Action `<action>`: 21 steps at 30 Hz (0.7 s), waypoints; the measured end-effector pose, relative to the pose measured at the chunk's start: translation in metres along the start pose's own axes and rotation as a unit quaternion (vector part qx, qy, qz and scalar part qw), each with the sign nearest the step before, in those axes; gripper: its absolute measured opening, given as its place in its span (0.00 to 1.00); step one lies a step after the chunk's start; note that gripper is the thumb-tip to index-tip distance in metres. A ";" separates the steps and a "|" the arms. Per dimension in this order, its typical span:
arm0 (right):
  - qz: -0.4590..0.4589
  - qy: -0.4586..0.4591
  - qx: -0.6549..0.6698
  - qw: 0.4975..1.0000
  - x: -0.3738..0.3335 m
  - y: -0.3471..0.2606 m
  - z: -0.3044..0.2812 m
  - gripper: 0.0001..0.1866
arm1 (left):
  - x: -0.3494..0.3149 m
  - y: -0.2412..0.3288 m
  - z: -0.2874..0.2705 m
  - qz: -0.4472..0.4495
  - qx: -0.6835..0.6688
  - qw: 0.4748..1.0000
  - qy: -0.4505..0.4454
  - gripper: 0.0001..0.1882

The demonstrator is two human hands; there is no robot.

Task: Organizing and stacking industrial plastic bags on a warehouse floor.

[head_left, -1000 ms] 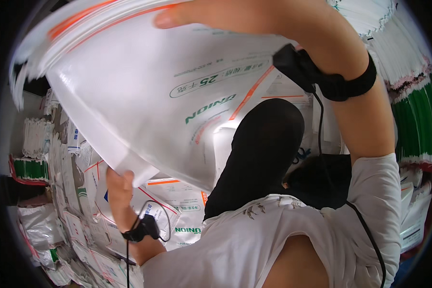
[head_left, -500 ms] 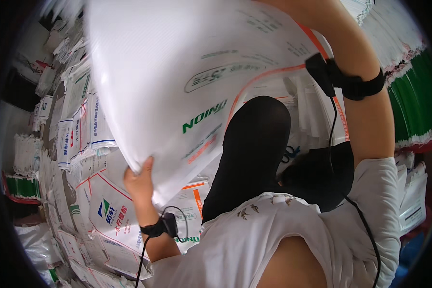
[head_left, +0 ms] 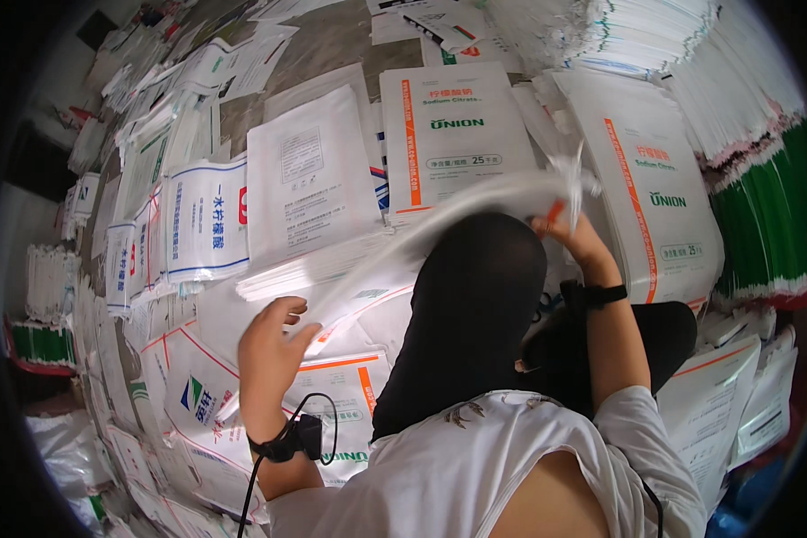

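A white woven plastic sack [head_left: 466, 199], blurred by motion, arches across my raised knee. My right hand [head_left: 572, 235] pinches its bunched, orange-marked end beside the knee. At the sack's other side is my left hand [head_left: 278, 345], fingers spread and curved, with nothing visibly held. Just beyond it lies a stack of flat white sacks [head_left: 314, 179], its top one showing a small printed panel. Under and beside my left forearm are more printed sacks, one with a red border and a green and blue emblem [head_left: 193, 394].
An orange-striped sack [head_left: 457, 134] lies ahead, and a similar pile [head_left: 663, 197] stands to the right. Tall bundles of white sacks [head_left: 646, 36] and green ones [head_left: 771, 215] rise at the far right. Blue-lettered sacks [head_left: 208, 220] lie left. Black cables hang from both wrist straps.
The sack has come down from in front of me and is seen nearly edge-on. My right hand has lowered toward the knee. My left hand has let go and spread its fingers.
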State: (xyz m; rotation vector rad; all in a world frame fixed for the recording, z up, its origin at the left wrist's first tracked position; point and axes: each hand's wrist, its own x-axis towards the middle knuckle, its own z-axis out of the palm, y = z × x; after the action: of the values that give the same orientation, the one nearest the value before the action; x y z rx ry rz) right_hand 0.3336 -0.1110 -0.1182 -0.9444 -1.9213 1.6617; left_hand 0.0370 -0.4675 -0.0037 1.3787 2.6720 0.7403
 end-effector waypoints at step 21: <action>0.092 0.030 -0.023 0.995 0.009 0.055 -0.013 0.21 | 0.002 -0.025 0.013 -0.037 0.070 0.995 -0.067 0.13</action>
State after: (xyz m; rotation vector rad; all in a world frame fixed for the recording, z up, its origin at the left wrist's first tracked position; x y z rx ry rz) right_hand 0.3485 -0.0927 -0.1705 -1.2067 -1.8893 1.6749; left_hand 0.0196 -0.4730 -0.0253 1.2995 2.6969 0.4434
